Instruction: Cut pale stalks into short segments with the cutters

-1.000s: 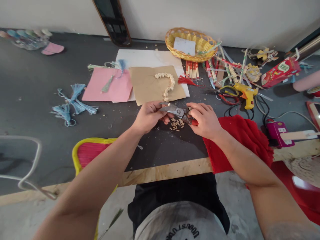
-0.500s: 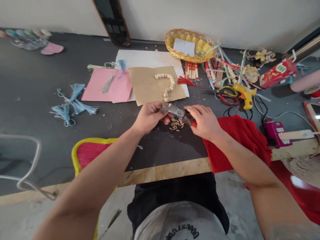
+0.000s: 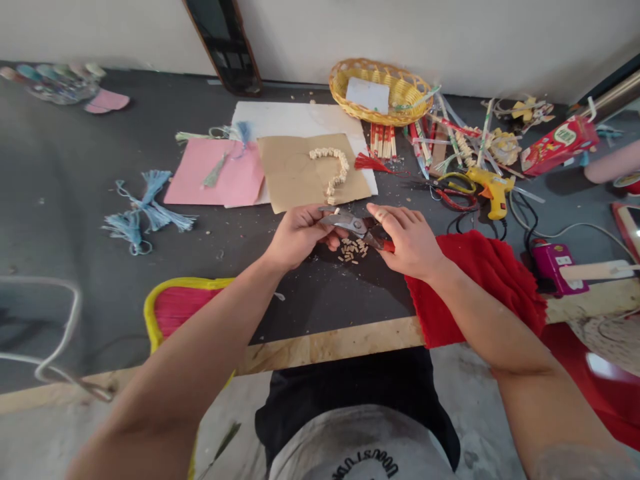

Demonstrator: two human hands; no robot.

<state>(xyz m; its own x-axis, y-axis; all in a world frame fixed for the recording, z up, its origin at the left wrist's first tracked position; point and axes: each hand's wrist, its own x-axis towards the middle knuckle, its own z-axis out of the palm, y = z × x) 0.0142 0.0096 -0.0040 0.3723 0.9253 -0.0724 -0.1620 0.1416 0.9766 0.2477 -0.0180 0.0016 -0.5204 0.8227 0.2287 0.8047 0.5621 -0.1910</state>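
Observation:
My right hand (image 3: pixel 413 243) is closed round the red handles of a pair of pruning shears (image 3: pixel 353 225), whose metal blades point left. In my left hand (image 3: pixel 303 235) the fingers are pinched on a thin pale stick (image 3: pixel 337 211), its tip showing between the shears' blades. Most of that stick is hidden by the fingers. Below the shears lies a small heap of short cut stick pieces (image 3: pixel 353 251) on the dark table. Just beyond the hands, a brown paper sheet (image 3: pixel 287 167) carries a curved row of pale stick pieces (image 3: pixel 343 167).
Blue tassels (image 3: pixel 150 200) and pink paper (image 3: pixel 200 173) lie to the left. Behind stands a yellow wicker basket (image 3: pixel 420 107). Rightward are a yellow glue gun (image 3: pixel 495 193), scissors (image 3: pixel 453 190), a red cloth (image 3: pixel 485 280) and a red drink carton (image 3: pixel 560 147).
The shears have shifted very slightly left, and my right thumb sits a little higher on the handle. My left hand keeps its pinch. The view has moved slightly.

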